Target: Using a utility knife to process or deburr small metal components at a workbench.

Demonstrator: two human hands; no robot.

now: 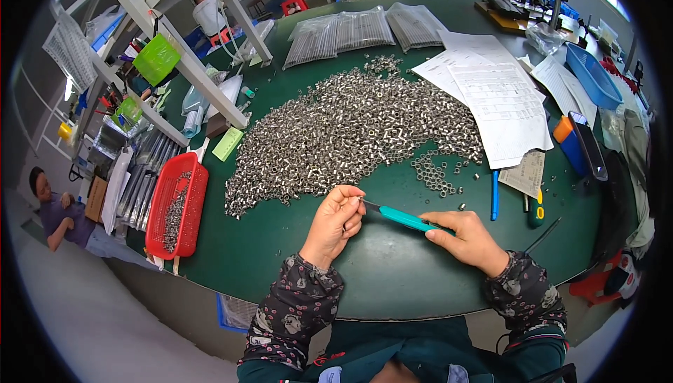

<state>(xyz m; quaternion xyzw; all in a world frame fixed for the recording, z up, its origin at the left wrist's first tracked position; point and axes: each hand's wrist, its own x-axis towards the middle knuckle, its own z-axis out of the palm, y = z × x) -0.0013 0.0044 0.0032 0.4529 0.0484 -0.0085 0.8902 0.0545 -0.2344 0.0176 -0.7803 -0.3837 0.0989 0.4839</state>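
Observation:
In my right hand (468,239) is a teal-handled utility knife (406,220), its dark blade pointing left. My left hand (331,223) is closed in a pinch at the blade's tip, around a small metal ring (361,199) that is mostly hidden by the fingers. Just beyond both hands spreads a large pile of small silvery metal rings (336,131). A thin scatter of loose rings (436,175) lies at its right edge, nearest my right hand.
A red plastic basket (199,204) with more rings stands at the left. Bagged metal tubes (361,29) lie at the back. Papers (501,106), a blue pen (495,197), a phone (587,146) and a blue tray (596,81) occupy the right. A person (66,215) is at far left.

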